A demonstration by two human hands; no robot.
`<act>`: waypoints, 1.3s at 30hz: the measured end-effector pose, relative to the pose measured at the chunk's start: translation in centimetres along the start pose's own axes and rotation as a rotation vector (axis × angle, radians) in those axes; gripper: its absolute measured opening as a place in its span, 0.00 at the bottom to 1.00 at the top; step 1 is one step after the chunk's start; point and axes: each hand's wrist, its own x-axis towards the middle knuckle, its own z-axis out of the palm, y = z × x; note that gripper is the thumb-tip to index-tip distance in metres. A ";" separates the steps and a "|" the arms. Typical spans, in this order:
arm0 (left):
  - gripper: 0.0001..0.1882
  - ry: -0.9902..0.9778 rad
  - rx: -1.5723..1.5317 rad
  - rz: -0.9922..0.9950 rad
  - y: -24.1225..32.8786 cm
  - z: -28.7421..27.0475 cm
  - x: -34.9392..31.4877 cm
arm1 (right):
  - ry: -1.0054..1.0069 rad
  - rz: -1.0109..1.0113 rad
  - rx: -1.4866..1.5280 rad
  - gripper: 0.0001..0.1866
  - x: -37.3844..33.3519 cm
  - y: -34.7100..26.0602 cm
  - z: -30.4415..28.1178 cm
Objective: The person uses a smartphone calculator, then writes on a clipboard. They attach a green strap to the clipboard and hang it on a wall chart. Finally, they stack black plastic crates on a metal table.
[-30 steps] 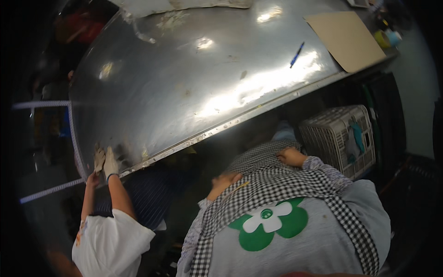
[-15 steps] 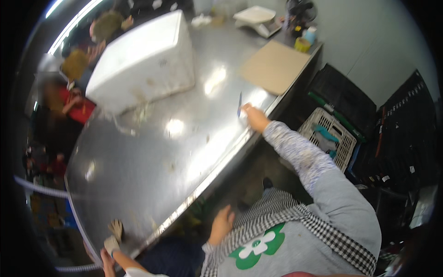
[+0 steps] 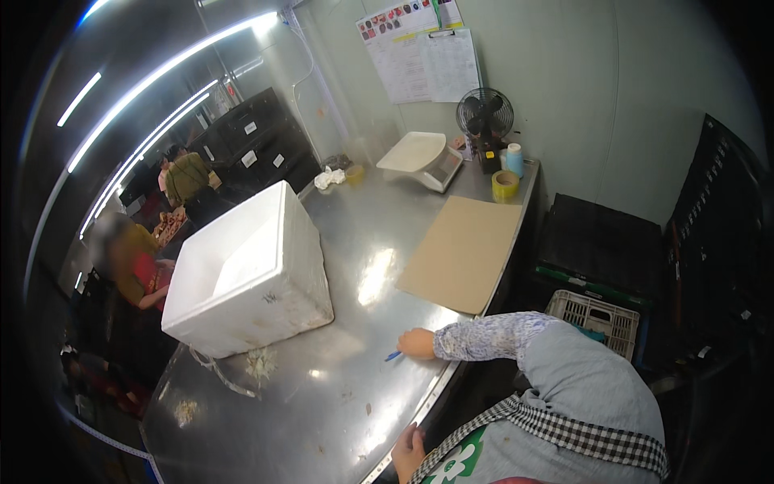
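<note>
My right hand [image 3: 418, 343], in a patterned sleeve, reaches over the edge of the steel table [image 3: 355, 387]. Its fingers are closed on the end of a blue pen [image 3: 393, 355] that lies on the tabletop. My left hand [image 3: 409, 452] rests flat on the table's near rim with its fingers apart and holds nothing. A grey top and a checked apron with a green flower fill the lower right.
A white foam box [image 3: 250, 274] stands open on the table's left, with scraps in front of it. A cardboard sheet [image 3: 463, 254], a scale [image 3: 423, 157], a fan [image 3: 484, 117] and a tape roll [image 3: 505, 185] lie farther back. A plastic crate [image 3: 592, 315] sits at the right. Two people [image 3: 133, 258] work at the far left.
The view has swung up from the table's edge to the whole table. My right hand went out to the blue pen and closed on it. Another person's gloved hand has left view.
</note>
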 end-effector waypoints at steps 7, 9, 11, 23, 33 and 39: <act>0.26 0.146 -0.364 0.139 5.4 1.8 9.0 | 0.021 0.316 1.589 0.15 -0.9 -5.2 -14.0; 0.27 0.085 -0.272 0.216 8.0 1.5 11.0 | 0.113 0.324 1.574 0.13 -1.5 -5.2 -14.1; 0.27 0.047 -0.041 0.300 9.5 1.4 12.8 | 0.185 0.342 1.473 0.12 -2.1 -4.6 -14.4; 0.20 0.020 -0.119 0.321 13.1 3.7 18.7 | 0.034 0.378 1.231 0.12 -0.9 3.1 -19.4; 0.11 0.078 -0.156 0.482 23.0 15.8 32.2 | 0.113 0.259 1.185 0.12 -4.6 22.9 -21.6; 0.15 -0.006 -0.205 0.587 36.3 25.3 41.0 | 0.234 0.250 1.035 0.10 -9.8 38.9 -28.8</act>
